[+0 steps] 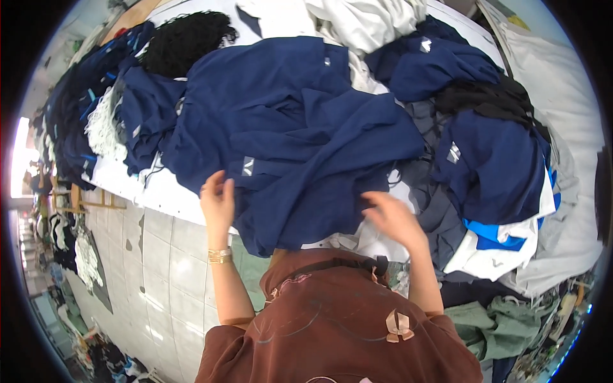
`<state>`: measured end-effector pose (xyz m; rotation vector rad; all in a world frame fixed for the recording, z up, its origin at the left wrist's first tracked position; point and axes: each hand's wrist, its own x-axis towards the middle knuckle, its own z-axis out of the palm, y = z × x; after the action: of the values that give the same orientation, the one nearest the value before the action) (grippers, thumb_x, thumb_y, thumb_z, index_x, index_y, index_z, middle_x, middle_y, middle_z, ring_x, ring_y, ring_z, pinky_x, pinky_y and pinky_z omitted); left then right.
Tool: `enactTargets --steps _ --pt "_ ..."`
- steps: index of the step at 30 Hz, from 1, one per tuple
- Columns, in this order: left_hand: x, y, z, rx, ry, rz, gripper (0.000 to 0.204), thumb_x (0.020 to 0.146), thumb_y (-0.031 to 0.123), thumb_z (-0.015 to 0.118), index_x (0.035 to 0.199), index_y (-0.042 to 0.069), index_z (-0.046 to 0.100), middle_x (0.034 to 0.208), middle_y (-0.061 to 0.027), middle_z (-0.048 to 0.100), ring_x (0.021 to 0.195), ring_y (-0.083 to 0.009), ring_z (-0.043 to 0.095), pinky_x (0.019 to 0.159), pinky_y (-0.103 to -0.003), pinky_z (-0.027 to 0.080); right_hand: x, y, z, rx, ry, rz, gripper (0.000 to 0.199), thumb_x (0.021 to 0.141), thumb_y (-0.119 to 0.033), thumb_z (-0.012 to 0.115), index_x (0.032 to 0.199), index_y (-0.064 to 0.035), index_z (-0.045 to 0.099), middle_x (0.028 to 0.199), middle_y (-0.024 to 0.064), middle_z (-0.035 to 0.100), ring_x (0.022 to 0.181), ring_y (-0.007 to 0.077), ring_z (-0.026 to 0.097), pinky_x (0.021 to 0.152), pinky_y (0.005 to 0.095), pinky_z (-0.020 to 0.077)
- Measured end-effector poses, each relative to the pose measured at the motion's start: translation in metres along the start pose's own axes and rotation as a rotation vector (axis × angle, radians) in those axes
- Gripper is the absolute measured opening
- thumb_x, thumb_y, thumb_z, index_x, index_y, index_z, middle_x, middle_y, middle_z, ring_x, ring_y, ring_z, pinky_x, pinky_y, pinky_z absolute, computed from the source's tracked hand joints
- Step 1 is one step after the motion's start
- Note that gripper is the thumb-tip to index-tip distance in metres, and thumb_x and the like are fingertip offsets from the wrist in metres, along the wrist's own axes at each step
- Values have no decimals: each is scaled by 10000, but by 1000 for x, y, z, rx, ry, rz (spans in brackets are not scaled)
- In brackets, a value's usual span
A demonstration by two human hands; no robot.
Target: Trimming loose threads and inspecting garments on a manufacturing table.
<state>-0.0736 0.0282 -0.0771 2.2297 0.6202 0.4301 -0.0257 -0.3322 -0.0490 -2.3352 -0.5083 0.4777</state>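
Observation:
A large navy garment [300,127] lies loosely spread with folds in front of me, its near edge hanging toward my waist. A small light patch [248,166] shows on one of its bands. My left hand [218,201] is at the garment's near left side, fingers raised and apart, holding nothing; whether the fingertips touch the cloth I cannot tell. By the near right edge, my right hand [393,216] reaches out with fingers extended and slightly blurred, also without anything in it. A gold bracelet [219,256] circles my left wrist.
Navy garments [488,166] with light patches are heaped on the right, over grey and white cloth. Black stringy material [189,41] and a white stringy bundle [105,127] lie at the left. White fabric [370,22] is bunched at the back. Green cloth [501,325] sits low at right.

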Motion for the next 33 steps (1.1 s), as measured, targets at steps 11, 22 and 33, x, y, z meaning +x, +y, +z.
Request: enactTargets --steps 11,22,33 --pt "-113 113 107 -84 -681 532 396 752 278 694 1109 139 594 1112 -156 504 965 -287 527 758 -356 472 24 122 23 16 581 200 614 818 -295 678 1260 33 403 1208 261 476 1119 384 467 954 398 369" --pt "-110 73 152 315 -654 442 179 697 57 602 855 8 669 1153 -286 512 906 -341 586 741 -398 509 42 140 49 297 575 220 242 827 -113 649 1005 37 585 826 34 589 720 120 515 692 250 443" --pt "-43 111 43 84 -491 220 452 666 34 553 1118 54 565 1038 -161 546 1010 -335 542 822 -395 493 -5 64 -22 1161 1082 173 325 805 49 558 1126 14 524 1061 132 554 873 207 559 778 298 478"
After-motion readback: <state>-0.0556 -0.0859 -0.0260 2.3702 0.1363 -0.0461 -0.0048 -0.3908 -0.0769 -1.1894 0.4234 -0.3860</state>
